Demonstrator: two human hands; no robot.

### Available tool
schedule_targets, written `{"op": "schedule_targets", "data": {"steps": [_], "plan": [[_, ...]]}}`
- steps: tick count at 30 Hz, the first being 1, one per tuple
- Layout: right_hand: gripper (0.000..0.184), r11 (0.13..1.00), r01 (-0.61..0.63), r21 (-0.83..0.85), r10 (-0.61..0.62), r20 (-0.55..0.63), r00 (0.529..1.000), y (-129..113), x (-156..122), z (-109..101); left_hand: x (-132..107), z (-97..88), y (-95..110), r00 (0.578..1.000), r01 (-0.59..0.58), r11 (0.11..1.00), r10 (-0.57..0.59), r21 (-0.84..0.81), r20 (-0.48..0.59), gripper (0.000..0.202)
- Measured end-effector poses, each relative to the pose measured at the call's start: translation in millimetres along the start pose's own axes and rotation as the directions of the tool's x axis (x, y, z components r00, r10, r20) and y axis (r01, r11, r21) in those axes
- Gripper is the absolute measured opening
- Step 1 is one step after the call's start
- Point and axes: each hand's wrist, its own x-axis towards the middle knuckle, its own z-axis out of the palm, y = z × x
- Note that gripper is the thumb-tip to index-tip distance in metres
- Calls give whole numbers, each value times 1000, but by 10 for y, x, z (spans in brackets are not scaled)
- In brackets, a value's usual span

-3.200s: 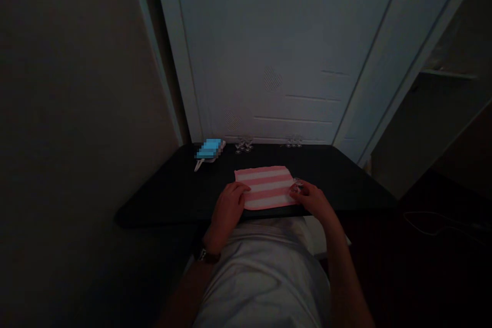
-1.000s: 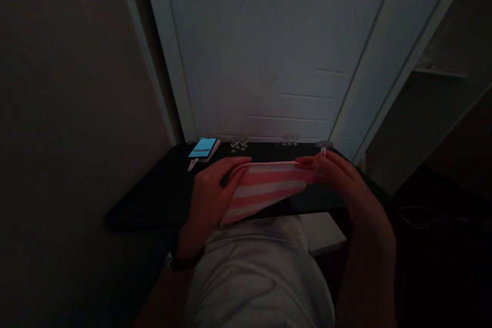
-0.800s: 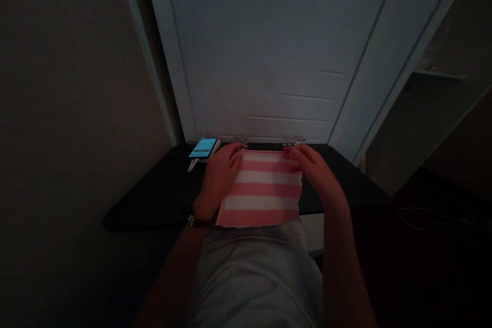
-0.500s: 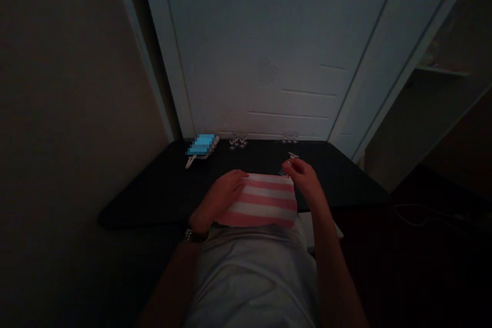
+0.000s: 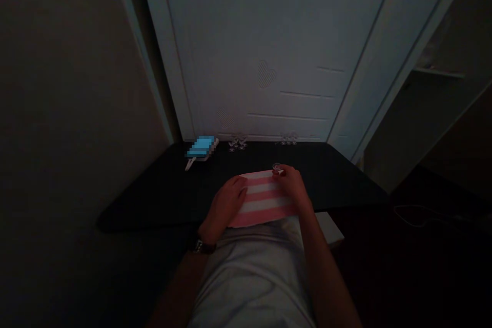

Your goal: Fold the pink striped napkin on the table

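Observation:
A pink-and-white striped cloth [image 5: 265,197] lies at the front edge of the dark table, partly over my lap. My left hand [image 5: 228,202] rests flat on the cloth's left part, fingers stretched out. At the cloth's far right corner, my right hand [image 5: 290,183] pinches a small clear stemmed piece with a round flared end [image 5: 277,167]. The fingers cover most of its stem. In the dim light I cannot tell whether it touches the cloth.
Several similar clear pieces [image 5: 237,143] stand at the table's back, left of centre, with another group [image 5: 289,139] farther right. A blurred, lit blue screen [image 5: 200,146] sits at the back left. The black table [image 5: 154,200] meets a pale panel [image 5: 249,25]. A white box-like object [image 5: 328,229] is beside my right forearm.
My right hand has moved left and slightly nearer with the clear piece, from beside the cloth's corner to over it. The cloth's right side has shifted a little; my left hand has moved slightly right.

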Motion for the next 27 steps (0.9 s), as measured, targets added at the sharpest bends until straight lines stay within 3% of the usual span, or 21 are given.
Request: {"op": "schedule_targets", "data": {"steps": [4,9,15,18,23,27], "plan": [[22,990,74,122,-85,87,993,-191,-31,133,16,-62,-65,994,79,997,-77,18,-83,32],[24,975,178,129,-203,212,956,-469,-92,439,-8,-74,-125,993,100,992,-95,74,-67,28],[27,966,243,86,-256,232,938,-566,-194,621,-32,17,-166,994,80,984,-66,159,-87,26],[29,976,214,45,-218,214,952,-477,-214,495,-29,40,-173,995,76,982,-64,172,-75,29],[29,998,2,-59,4,104,995,-73,-204,14,-36,58,-183,995,92,988,-87,121,-43,32],[27,992,-82,-101,84,19,996,136,-201,-228,-45,75,-213,992,113,991,-108,66,-72,30]]}}
